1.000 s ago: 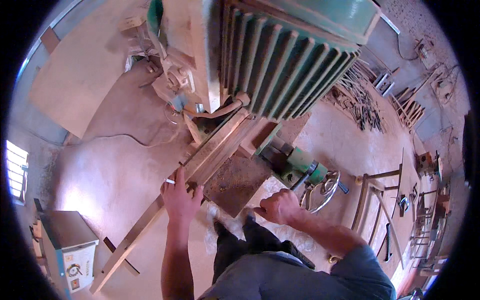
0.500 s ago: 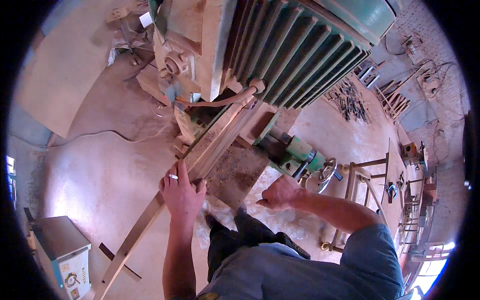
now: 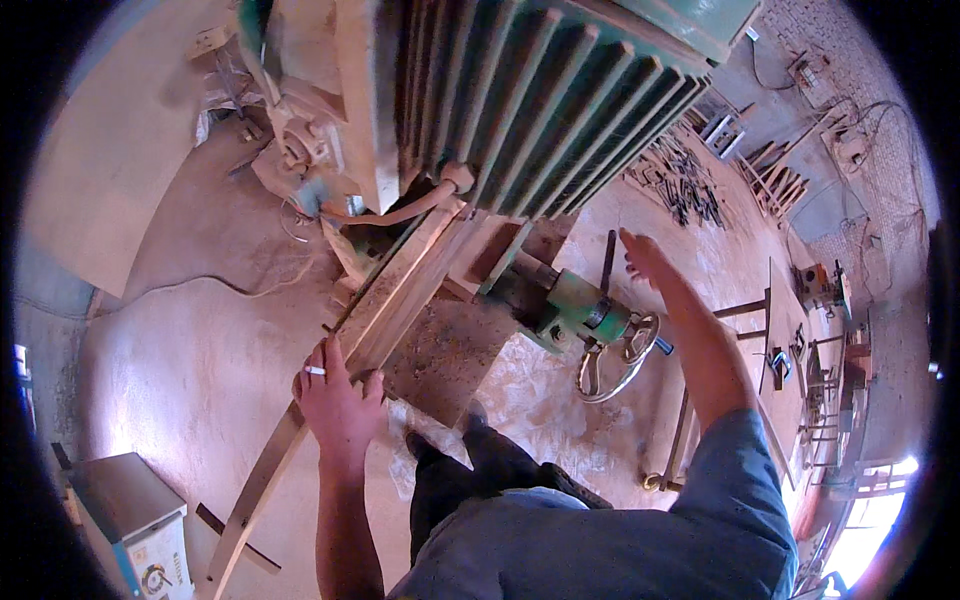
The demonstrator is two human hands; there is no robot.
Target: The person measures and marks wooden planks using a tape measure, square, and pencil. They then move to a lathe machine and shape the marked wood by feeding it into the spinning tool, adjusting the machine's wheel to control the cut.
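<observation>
My left hand [image 3: 342, 405] lies over a long wooden beam [image 3: 255, 490], its fingers across the top and the thumb on the near side. A white cigarette [image 3: 315, 371] sticks out between its fingers. The beam runs from the lower left up to the machine table, alongside another length of wood [image 3: 405, 300] under the ribbed green motor [image 3: 530, 110]. My right hand [image 3: 645, 258] is beside the upper end of a black lever [image 3: 608, 265], its fingers apart and partly curled. The lever stands up from a green clamp housing [image 3: 575, 310] with a metal handwheel [image 3: 620, 360].
A grey and white box [image 3: 130, 510] with a dial stands at the lower left. Wooden frames [image 3: 745, 312] and a heap of dark wood pieces [image 3: 680, 180] lie to the right. A cable [image 3: 220, 282] crosses the floor at the left.
My right hand has moved from low beside the handwheel up and away from me, and its fist has loosened. The lever has swung from pointing toward me to pointing away. The left hand stays on the beam.
</observation>
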